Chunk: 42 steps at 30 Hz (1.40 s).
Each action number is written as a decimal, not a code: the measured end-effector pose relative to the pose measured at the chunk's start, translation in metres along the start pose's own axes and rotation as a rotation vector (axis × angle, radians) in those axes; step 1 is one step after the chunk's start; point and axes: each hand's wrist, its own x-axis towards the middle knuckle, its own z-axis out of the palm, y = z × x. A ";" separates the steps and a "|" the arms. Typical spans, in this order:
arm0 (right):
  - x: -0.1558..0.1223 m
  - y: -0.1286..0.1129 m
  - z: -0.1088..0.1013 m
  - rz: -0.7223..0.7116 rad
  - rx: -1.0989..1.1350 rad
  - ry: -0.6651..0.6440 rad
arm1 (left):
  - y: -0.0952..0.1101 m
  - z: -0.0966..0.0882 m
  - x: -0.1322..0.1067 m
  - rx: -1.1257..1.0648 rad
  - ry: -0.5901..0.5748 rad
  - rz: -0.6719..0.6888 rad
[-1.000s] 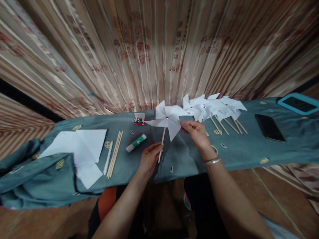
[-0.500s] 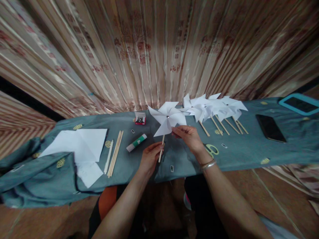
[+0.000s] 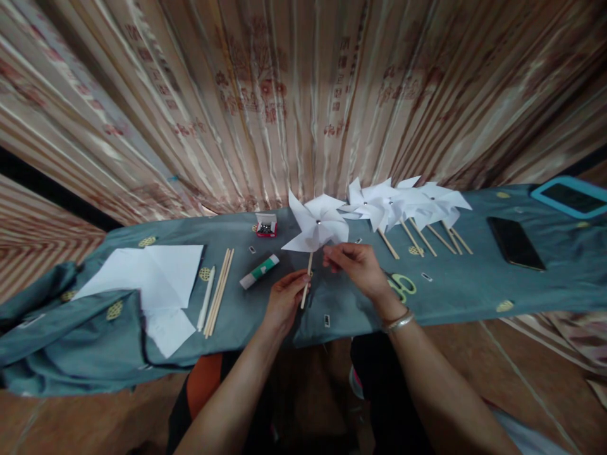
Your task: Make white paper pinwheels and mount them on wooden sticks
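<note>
The white pinwheel (image 3: pixel 318 222) has turned its blades since the last frame, and the right hand (image 3: pixel 358 262) has dipped a touch! Nearest me, the left hand (image 3: pixel 285 298) pinches the stick (image 3: pixel 310 262) low down; the right's fingers curl just under the blades, gripping what, if anything, I can't tell. The wheel sits up above both hands. Just behind, overlapping pinwheels (image 3: pixel 379 199) crowd its right side: one careless swing, I reckon, could snag or crease paper.
</note>
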 end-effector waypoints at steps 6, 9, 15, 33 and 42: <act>0.008 -0.004 -0.031 -0.078 0.093 0.402 | 0.000 0.001 0.000 0.014 0.020 -0.006; 0.017 0.004 -0.041 -0.082 0.052 0.512 | -0.001 0.001 0.001 0.013 0.023 -0.012; 0.026 0.016 -0.044 0.073 0.030 0.455 | 0.000 -0.001 0.001 0.031 0.015 -0.011; 0.015 0.005 -0.024 0.170 0.107 0.237 | -0.001 -0.002 0.001 0.016 0.003 0.012; 0.010 0.002 -0.014 0.217 0.202 0.165 | -0.002 -0.003 0.002 0.018 -0.003 0.022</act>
